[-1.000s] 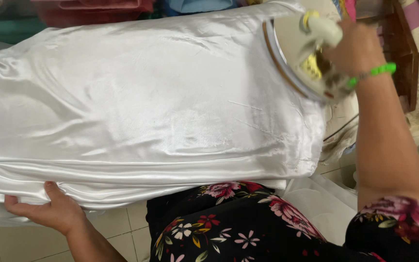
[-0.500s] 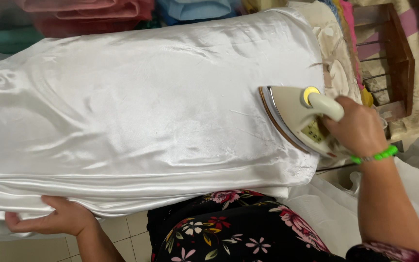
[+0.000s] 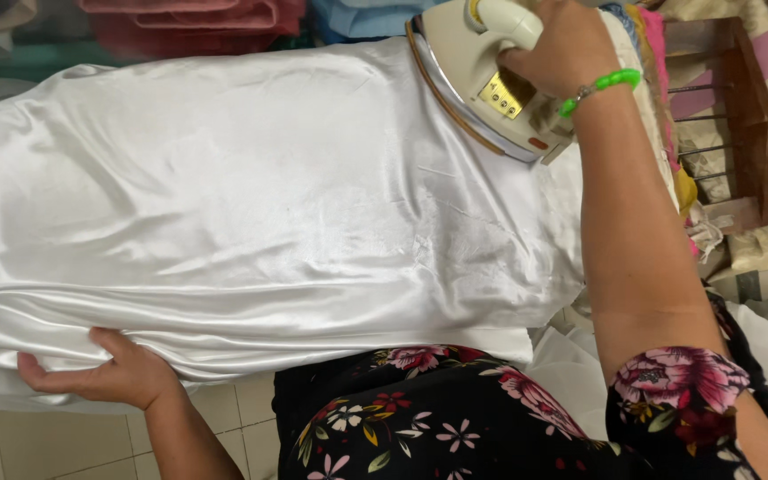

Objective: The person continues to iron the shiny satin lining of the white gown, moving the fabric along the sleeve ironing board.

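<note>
Dark floral dress (image 3: 420, 418), short sleeves, green beaded bracelet (image 3: 602, 89)

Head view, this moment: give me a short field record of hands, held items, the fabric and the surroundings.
right hand: right hand grips the handle of a cream iron at the far right end of the fabric
left hand: left hand clutches the near edge of the white satin fabric
fabric: glossy, spread flat, a few soft folds along the near edge
wrist: green bracelet on the right wrist
surroundings: folded red cloth behind, wooden rack at right, tiled floor below
</note>
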